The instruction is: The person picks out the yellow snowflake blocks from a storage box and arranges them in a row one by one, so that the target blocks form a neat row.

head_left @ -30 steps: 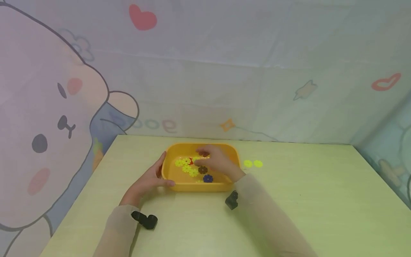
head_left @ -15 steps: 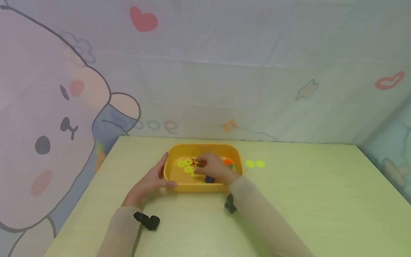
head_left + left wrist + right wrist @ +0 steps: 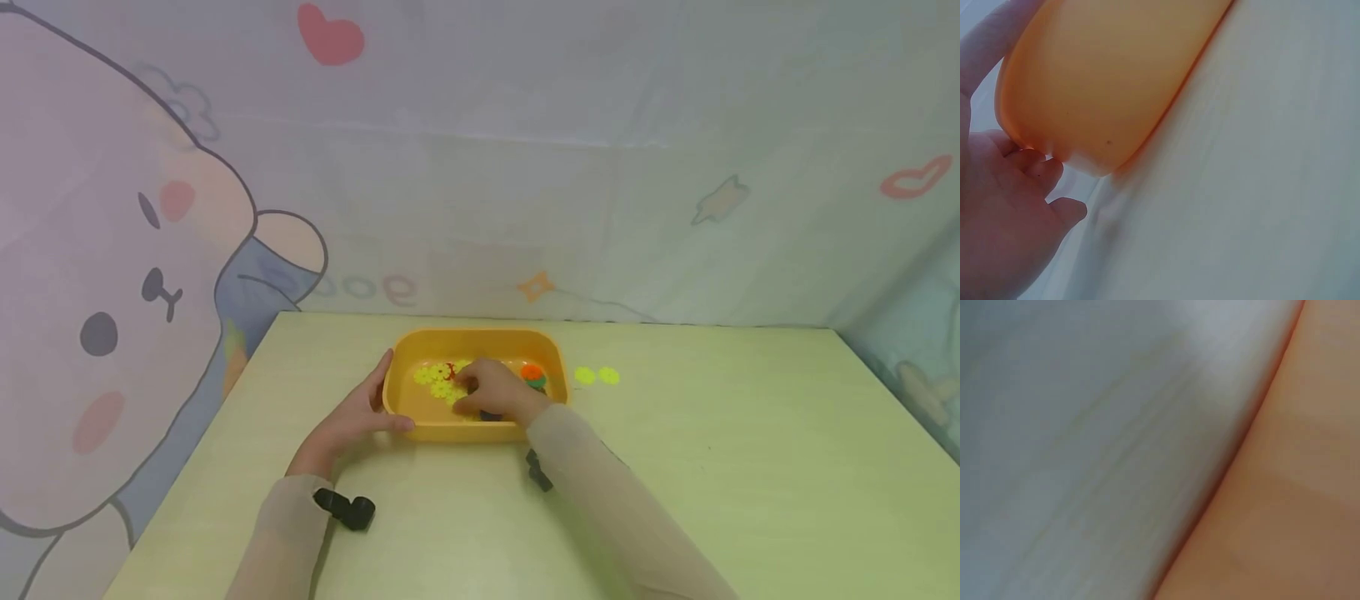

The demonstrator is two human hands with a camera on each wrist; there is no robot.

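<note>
A yellow plastic tray (image 3: 450, 432) holds several flower-shaped plastic discs: a cluster of yellow discs (image 3: 442, 389), a red disc (image 3: 449, 372), an orange disc (image 3: 532, 372) over a green one, and a dark blue disc (image 3: 491, 415) partly hidden. My left hand (image 3: 360, 414) grips the tray's left end, thumb along the front rim; in the left wrist view its fingers press against the tray wall (image 3: 1116, 75). My right hand (image 3: 498, 392) reaches down inside the tray among the discs, bent thumb and forefinger apart. Nothing shows between them. The right wrist view has only tray wall (image 3: 1297, 500) and table.
Two yellow flower discs (image 3: 597, 376) lie side by side on the pale table (image 3: 720, 467), just right of the tray. A printed cloth (image 3: 480, 167) hangs behind the table's far edge. Small black cameras (image 3: 347, 509) sit at both wrists.
My right hand has moved down and slightly toward the tray's front, uncovering the orange and green discs and covering the brown one. The left hand keeps its hold on the tray.
</note>
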